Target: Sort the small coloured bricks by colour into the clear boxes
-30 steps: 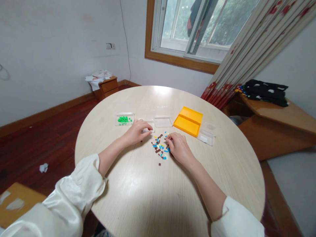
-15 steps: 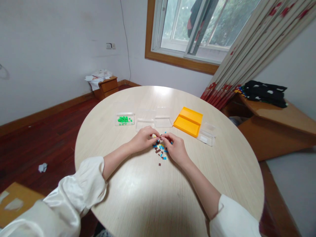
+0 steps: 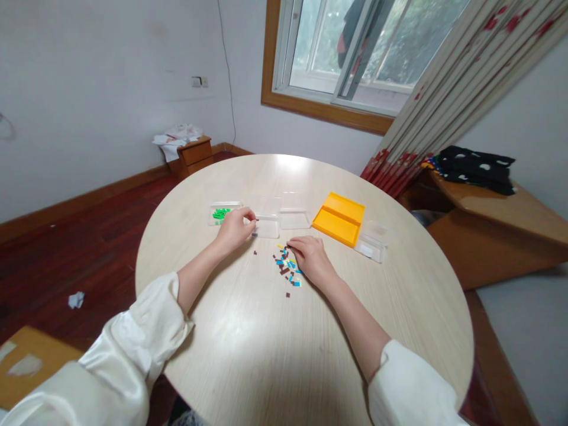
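Observation:
My left hand (image 3: 235,229) is closed in a pinch over a clear plastic box (image 3: 270,228), with a small dark brown building brick (image 3: 256,220) between thumb and forefinger. My right hand (image 3: 314,259) rests at the upper right of a loose pile of small bricks (image 3: 284,267) in brown, blue, yellow and pale colours. Its thumb and forefinger come together at the pile's edge; what they pinch, if anything, is too small to make out. One brown brick (image 3: 255,252) lies apart on the left, another brown brick (image 3: 288,295) nearer me.
Left of the clear box stands a box of green bricks (image 3: 220,214), partly behind my left hand. Another clear box (image 3: 294,219), an open yellow case (image 3: 339,219) and a further clear box (image 3: 371,248) follow to the right on the round table (image 3: 248,355).
My left hand has moved left and away from me, from the pile to the clear box. My right hand stays by the pile. A brown brick now shows left of the pile.

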The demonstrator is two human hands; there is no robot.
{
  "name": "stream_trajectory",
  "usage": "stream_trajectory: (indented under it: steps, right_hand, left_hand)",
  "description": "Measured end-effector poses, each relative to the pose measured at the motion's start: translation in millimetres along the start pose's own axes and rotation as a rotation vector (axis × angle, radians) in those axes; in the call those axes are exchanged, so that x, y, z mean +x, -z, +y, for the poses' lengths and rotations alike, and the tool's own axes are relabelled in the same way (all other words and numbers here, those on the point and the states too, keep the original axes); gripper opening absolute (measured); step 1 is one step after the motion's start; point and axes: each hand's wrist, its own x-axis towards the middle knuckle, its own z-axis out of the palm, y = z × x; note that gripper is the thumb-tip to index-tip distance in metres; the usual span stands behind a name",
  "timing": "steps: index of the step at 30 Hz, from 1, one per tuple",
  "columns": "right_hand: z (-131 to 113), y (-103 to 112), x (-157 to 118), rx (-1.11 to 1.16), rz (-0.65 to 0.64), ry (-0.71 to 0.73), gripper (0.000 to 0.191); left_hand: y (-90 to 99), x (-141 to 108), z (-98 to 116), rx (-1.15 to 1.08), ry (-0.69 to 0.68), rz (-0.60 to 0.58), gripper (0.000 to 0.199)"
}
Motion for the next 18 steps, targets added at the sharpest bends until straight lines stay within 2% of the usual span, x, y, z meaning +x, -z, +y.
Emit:
stream_trajectory:
  steps: [6, 11, 15, 18]
  right_hand:
    - [0, 4, 1, -0.045, -0.033, -0.009, 0.016]
    - [-1, 3, 1, -0.084, -0.010, -0.029, 0.015]
    - [-4, 4, 1, 0.036, 0.087, -0.074, 0.016]
    - [-10, 7, 0, 0.174, 0.183, -0.100, 0.017]
  left_hand:
    - [-3.6, 0, -1, 0.044, -0.007, -0.063, 0.014]
    - [-3.7, 1, -1, 0.017, -0.031, -0.045, 0.014]
    - [-5.5, -3, 5, -0.071, -0.131, -0.031, 0.013]
    - [-11.2, -10, 13, -0.193, -0.171, -0.089, 0.014]
